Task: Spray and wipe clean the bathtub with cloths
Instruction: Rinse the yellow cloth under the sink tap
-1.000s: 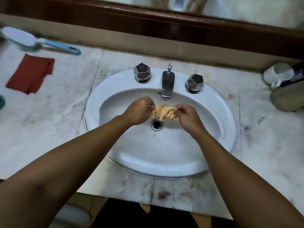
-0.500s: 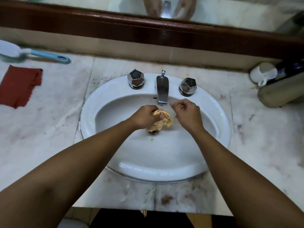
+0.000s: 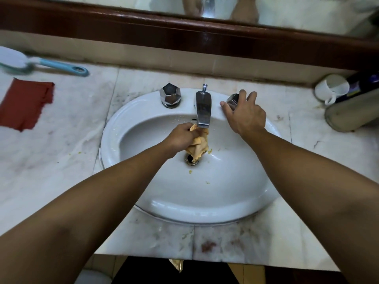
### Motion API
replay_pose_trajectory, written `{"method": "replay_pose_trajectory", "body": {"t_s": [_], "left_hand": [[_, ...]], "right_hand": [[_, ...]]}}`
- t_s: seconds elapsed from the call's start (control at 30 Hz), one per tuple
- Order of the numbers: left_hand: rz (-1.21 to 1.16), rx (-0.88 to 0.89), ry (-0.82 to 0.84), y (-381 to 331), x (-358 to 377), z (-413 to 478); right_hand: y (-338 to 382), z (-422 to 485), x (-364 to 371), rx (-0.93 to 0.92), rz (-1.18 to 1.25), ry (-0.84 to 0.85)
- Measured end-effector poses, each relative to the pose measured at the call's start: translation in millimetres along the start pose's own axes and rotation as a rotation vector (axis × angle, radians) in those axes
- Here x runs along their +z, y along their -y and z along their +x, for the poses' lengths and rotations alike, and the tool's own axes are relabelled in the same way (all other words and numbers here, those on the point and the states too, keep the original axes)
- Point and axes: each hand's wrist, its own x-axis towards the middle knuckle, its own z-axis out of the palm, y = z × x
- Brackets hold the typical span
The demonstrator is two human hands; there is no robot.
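Left hand point(image 3: 180, 136) is gripping a bunched yellow cloth point(image 3: 198, 147), fingers curled tight around its upper part. It is holding it at frame centre, right under the tip of the spout point(image 3: 203, 108). The cloth's lower end is hanging down over the drain point(image 3: 190, 160), partly covering it; cannot tell if it is touching.

Right hand point(image 3: 245, 115) is resting on the right knob point(image 3: 232, 101), just right of the spout. The thumb is sitting on the knob's left side and the fingers are curling over its top and far side. Most of the knob is hiding under the hand. Left knob point(image 3: 170, 95) is standing free on the other side of the spout.

No water stream is showing. Small yellow specks are lying in the sink point(image 3: 114, 130), near the drain and below it.

A red cloth point(image 3: 26, 103) is lying flat on the bench point(image 3: 61, 160) at the left edge of the frame. A blurred brush point(image 3: 43, 64) with a blue handle is lying just above it, upper left. A white mug point(image 3: 331, 89) is lying on its side at the upper right. A pale canister point(image 3: 352, 113) is lying just below the mug, at the right edge.
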Motion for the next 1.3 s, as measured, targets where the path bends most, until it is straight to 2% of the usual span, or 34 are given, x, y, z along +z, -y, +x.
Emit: {"method": "replay_pose_trajectory", "body": {"t_s": [0.13,0.33,0.43,0.57,0.63,0.7,0.8,0.83,0.87,0.93,1.03,1.1,1.3], "left_hand": [[-0.046,-0.053,-0.007,2,-2,2],[-0.131,-0.120,-0.026,10,-1,7],[-0.182,-0.135,-0.009,12,3,9],[-0.198,-0.157,-0.012,14,10,10],[-0.198,-0.166,-0.019,16,13,11],[-0.194,-0.172,-0.028,18,15,11],[-0.155,-0.185,-0.049,23,16,10],[-0.140,-0.190,-0.045,25,16,10],[-0.126,-0.192,-0.036,26,16,10],[-0.104,-0.198,-0.018,30,14,8],[-0.059,-0.184,0.017,33,8,5],[-0.046,-0.155,0.051,32,3,1],[0.103,-0.077,0.020,42,-17,-3]], "right_hand": [[-3,11,-2,-0.091,0.042,0.062],[-27,31,-10,-0.366,0.088,0.238],[-36,44,-21,-0.536,0.049,0.356],[-41,55,-31,-0.695,-0.028,0.410],[-41,53,-31,-0.720,-0.104,0.351],[-42,44,-29,-0.716,-0.184,0.123],[-38,4,-12,-0.689,0.048,-0.238],[-34,-12,-1,-0.663,0.193,-0.228],[-29,-27,10,-0.593,0.361,-0.109],[-16,-49,28,-0.372,0.612,0.274],[1,-64,44,-0.166,0.798,0.730],[7,-65,54,-0.143,0.888,0.820],[11,-60,60,0.014,1.062,0.785]]}}
